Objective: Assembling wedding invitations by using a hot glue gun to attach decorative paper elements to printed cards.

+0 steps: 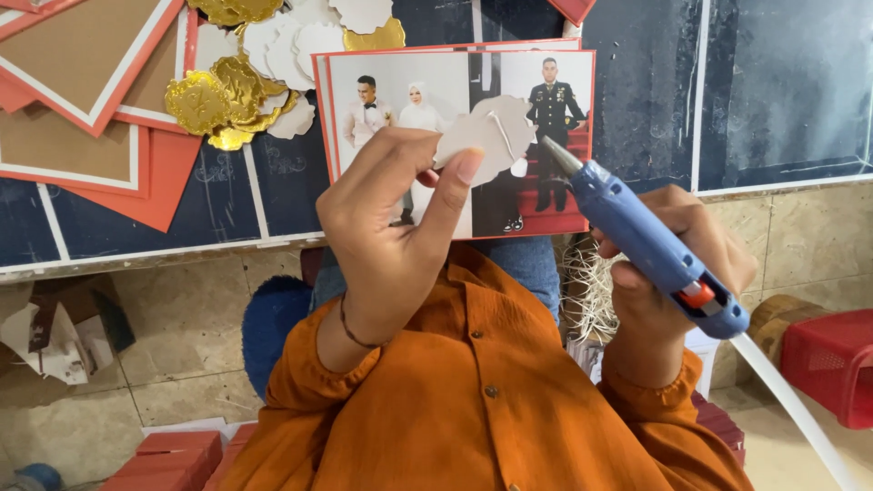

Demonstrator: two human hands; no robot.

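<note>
Pinching scalloped white paper disc [486, 136] — left hand [391, 218], glue gun [650, 245] — right hand [691, 264].

— What have you got in your left hand [386, 214]?

— A white scalloped paper cutout [486, 136], pinched between my thumb and fingertips, with a thin line of glue across it.

— And the right hand [677, 250]?

— It grips a blue glue gun [650, 245], nozzle pointing up-left, just beside the cutout.

— What lies beneath?

— A red-bordered photo print [455, 136] on a dark board [646, 91], with gold foil rosettes [218, 100] and brown cards [86, 55] to the left.
</note>
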